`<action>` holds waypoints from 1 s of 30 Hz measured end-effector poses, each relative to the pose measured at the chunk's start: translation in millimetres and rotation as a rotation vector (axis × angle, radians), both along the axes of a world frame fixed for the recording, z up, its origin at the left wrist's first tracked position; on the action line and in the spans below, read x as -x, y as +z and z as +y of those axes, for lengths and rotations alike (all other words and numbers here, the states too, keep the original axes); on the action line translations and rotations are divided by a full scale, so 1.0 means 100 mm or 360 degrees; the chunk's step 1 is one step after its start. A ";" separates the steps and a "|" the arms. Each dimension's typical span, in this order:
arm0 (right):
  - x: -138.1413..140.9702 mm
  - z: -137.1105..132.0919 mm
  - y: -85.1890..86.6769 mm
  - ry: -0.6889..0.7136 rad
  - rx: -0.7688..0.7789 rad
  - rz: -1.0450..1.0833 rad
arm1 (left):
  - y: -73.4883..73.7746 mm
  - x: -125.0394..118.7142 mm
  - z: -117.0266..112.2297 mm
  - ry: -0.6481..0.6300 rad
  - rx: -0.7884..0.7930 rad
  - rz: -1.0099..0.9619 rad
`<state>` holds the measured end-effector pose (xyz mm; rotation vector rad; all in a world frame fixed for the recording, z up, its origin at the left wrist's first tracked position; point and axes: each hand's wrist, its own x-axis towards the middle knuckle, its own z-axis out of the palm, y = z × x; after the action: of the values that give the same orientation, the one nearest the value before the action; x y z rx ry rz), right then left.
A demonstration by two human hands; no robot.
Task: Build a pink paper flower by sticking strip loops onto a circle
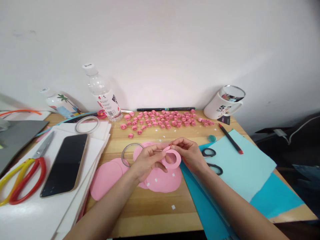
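Observation:
Between my two hands is a curled pink paper strip (176, 163), bent round into a loop. My left hand (150, 158) is closed with thumb and fingers pinching the loop's left side. At its upper edge, the fingertips of my right hand (188, 151) pinch the paper. Beneath them lie flat pink paper circles (165, 181), with small white paper bits on top. More pink circles (106, 178) overlap to the left, near a roll of tape (122, 156). Many small rolled pink paper roses (162, 120) stand in rows toward the wall.
At left, a phone (65, 165) and red-and-yellow scissors (27, 180) rest on white paper (32, 220). A bottle (106, 96) and a mug (223, 103) stand by the wall. Black-handled scissors (215, 169), a pen (230, 138) and blue paper sheets (245, 166) are at right.

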<state>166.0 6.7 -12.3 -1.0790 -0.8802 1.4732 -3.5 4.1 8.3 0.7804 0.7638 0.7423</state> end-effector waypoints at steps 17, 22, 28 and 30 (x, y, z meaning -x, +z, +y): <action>0.01 0.01 0.00 0.0044 0.0155 0.0161 | -0.01 0.01 0.01 0.0057 0.0087 -0.0084; 0.00 0.01 0.00 -0.0014 0.0110 0.0112 | -0.01 0.01 0.01 -0.0039 0.0054 -0.0084; 0.00 0.00 0.00 -0.0023 0.0082 0.0063 | -0.01 0.00 0.00 -0.0019 0.0068 -0.0081; 0.00 0.00 0.00 -0.0028 0.0098 0.0081 | -0.01 -0.01 0.00 0.0034 0.0063 -0.0126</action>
<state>166.1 6.5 -12.0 -1.0869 -0.7923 1.5151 -2.6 4.1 7.0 0.7040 0.7144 0.7704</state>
